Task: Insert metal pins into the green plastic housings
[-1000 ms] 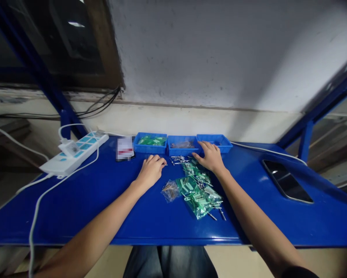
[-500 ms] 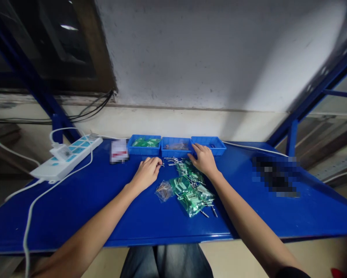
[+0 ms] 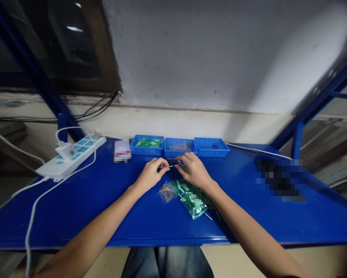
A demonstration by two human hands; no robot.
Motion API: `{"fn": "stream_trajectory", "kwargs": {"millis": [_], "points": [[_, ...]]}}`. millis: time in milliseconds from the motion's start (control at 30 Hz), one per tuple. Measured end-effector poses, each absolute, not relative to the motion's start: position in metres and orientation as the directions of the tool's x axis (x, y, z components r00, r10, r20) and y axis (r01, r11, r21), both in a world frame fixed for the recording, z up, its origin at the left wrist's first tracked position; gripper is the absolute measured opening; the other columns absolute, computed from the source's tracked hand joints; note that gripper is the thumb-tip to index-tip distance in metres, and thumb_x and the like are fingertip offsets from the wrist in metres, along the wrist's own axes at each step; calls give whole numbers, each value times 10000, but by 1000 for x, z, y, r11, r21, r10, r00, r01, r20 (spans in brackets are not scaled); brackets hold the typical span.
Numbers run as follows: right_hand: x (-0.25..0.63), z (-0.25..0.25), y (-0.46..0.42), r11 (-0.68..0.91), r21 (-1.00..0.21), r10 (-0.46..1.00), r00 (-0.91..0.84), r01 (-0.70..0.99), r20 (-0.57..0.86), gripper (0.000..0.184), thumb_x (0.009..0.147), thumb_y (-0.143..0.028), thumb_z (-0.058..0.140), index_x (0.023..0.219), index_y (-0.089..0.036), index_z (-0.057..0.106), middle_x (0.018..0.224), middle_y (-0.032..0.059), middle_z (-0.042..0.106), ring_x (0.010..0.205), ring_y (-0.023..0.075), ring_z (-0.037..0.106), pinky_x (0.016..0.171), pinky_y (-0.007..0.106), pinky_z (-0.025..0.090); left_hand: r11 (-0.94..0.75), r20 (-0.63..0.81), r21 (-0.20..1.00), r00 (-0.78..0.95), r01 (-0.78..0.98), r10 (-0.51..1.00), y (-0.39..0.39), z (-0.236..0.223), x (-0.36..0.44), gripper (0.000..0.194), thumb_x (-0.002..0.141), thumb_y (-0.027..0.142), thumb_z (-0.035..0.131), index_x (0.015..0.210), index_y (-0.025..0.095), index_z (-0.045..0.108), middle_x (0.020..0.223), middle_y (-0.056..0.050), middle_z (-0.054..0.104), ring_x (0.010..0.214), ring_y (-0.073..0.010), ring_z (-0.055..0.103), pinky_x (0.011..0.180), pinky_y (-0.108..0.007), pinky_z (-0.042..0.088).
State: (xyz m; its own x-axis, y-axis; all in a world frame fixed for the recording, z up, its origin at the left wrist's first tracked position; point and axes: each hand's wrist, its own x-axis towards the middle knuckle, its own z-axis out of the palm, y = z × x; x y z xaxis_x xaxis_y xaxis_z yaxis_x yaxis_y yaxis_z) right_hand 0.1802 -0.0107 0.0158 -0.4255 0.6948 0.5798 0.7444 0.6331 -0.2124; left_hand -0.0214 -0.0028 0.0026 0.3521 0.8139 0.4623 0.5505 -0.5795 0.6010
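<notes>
My left hand (image 3: 150,174) is closed in a pinch on a thin metal pin at the far middle of the blue table (image 3: 75,204). My right hand (image 3: 193,170) has its fingers curled over the loose metal pins (image 3: 173,162), its fingertips close to my left hand's; what it holds is hidden. Beneath my right wrist lies a heap of small clear bags with green parts (image 3: 192,195). A small clear bag of brownish parts (image 3: 167,191) lies just left of the heap.
Three blue trays stand in a row at the table's back: one with green parts (image 3: 148,144), one with small brownish parts (image 3: 180,147), one nearly bare (image 3: 212,147). A white power strip (image 3: 72,155) with cables lies at the left. A blurred dark object (image 3: 280,178) rests at right.
My right hand has drawn back from the right tray to the loose pins and met my left hand. My left hand has lifted slightly with its pin.
</notes>
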Motion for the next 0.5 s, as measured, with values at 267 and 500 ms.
{"fn": "stream_trajectory", "kwargs": {"millis": [267,500], "points": [[165,16,-19,693,-242,667,-477,679,572,128,897,-204,474,904,-185,600,798,62,599,773,193,517,689,310,406,-569,462,729,341,381,819,-9,6,-15,98,828,240,565,872,189,635,842,-24,681,759,-149,632,718,-264,496],[166,14,-19,685,-323,684,-424,653,593,66,877,-213,513,895,-190,572,816,59,605,771,194,530,684,308,419,-577,482,709,320,404,816,-8,11,-17,123,827,201,562,851,201,683,864,-36,704,834,-179,638,803,-318,488]]}}
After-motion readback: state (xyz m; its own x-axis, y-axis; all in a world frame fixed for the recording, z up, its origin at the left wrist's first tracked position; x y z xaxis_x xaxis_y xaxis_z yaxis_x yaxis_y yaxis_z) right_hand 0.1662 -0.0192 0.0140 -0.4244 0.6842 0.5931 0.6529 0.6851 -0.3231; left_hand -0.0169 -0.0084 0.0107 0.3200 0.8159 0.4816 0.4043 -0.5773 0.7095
